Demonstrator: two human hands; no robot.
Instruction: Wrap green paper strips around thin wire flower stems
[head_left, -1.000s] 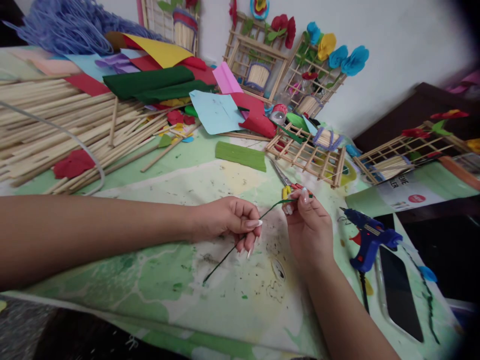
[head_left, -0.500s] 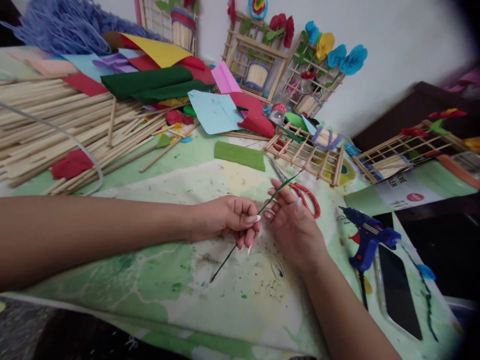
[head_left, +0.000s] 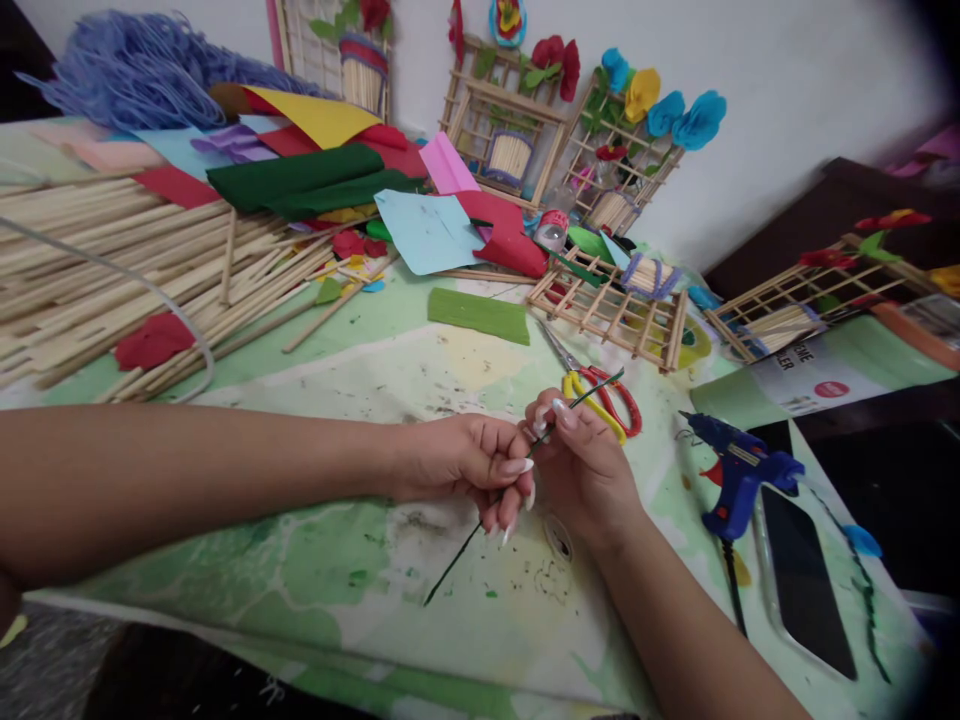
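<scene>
Between thumb and fingers, my left hand (head_left: pixel 480 465) pinches a thin dark green paper-wrapped stem (head_left: pixel 453 565). The stem slants from lower left to upper right over the table. My right hand (head_left: pixel 581 465) is closed on its upper part, thumb and forefinger pressed together close beside the left fingers. The stem's upper tip sticks out past the right fingers, in front of the scissors (head_left: pixel 630 405) with red and yellow handles. A strip of olive-green crepe paper (head_left: pixel 478 316) lies flat beyond my hands.
Wooden sticks (head_left: pixel 112 270) and coloured paper sheets (head_left: pixel 427 230) cover the left and back. A small stick trellis (head_left: pixel 611 310) lies ahead. On the right are a blue glue gun (head_left: pixel 739 465), a phone (head_left: pixel 804 585) and a green tub (head_left: pixel 825 375). Flowered trellises (head_left: pixel 506 130) lean on the wall.
My right fingers have gone from spread to closed on the stem. Both hands sit slightly lower, and the stem's upper end has dropped a little. The yellow scissor handle now shows.
</scene>
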